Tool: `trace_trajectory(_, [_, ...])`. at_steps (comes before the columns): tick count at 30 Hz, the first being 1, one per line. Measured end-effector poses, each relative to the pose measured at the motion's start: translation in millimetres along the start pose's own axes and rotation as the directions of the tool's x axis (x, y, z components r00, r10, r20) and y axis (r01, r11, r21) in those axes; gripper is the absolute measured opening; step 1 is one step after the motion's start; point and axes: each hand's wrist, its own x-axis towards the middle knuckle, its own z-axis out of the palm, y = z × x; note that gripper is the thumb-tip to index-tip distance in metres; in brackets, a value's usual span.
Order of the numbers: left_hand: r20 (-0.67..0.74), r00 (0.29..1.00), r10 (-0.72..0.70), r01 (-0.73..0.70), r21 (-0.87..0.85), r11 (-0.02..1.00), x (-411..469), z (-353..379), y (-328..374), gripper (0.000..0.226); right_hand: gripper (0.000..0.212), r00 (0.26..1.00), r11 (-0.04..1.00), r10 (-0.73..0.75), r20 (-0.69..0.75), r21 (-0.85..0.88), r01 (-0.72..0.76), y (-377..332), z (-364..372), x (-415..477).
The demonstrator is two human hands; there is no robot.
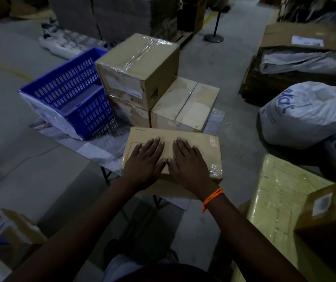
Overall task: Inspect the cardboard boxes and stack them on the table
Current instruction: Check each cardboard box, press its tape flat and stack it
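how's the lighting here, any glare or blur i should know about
Head view: dim overall, the lower foreground nearly black; glare streaks on the clear tape across the top box; the left hand and right hand, flat on the near box, read sharp; corners soft, wide-angle bending at the edges.

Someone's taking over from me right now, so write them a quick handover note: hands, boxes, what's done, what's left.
Left hand and right hand: both open, fingers straight, pressing flat on the flat box at the table's near edge.
Done: taped box sits on a lower box; a third box stands beside them on the right.
Left: check the flat box, then probably stack it, perhaps on the third box.
Blue basket sits left of the stack.
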Motion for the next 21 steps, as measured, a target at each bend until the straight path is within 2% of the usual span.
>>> trace_trajectory(5, [-0.020, 0.991, -0.129, 0.129, -0.017, 0.991, -23, 3, -27, 0.075, 0.092, 0.985, 0.985, 0.167, -0.040, -0.046, -0.169, 39, -5, -25])
trace_trajectory(11, [-0.021, 0.989, -0.145, 0.144, -0.047, 0.988, -31, 8, -27, 0.071, 0.083, 0.977, 0.979, 0.166, -0.133, -0.098, -0.180, 40, 6, -38])
trace_trajectory(16, [-0.013, 0.989, -0.150, 0.149, -0.048, 0.988, -27, 7, -24, 0.075, 0.089, 0.980, 0.977, 0.189, -0.067, -0.086, -0.194, 37, 0, -33])
trace_trajectory(19, [0.012, 0.987, -0.157, 0.158, -0.104, 0.982, -25, 5, -27, 0.083, 0.090, 0.978, 0.979, 0.205, -0.033, -0.015, -0.206, 38, -3, -33])
trace_trajectory(21, [-0.016, 0.980, -0.200, 0.190, -0.249, 0.950, -20, -1, -29, 0.076, 0.089, 0.962, 0.960, 0.259, -0.083, 0.128, -0.248, 44, -8, -32])
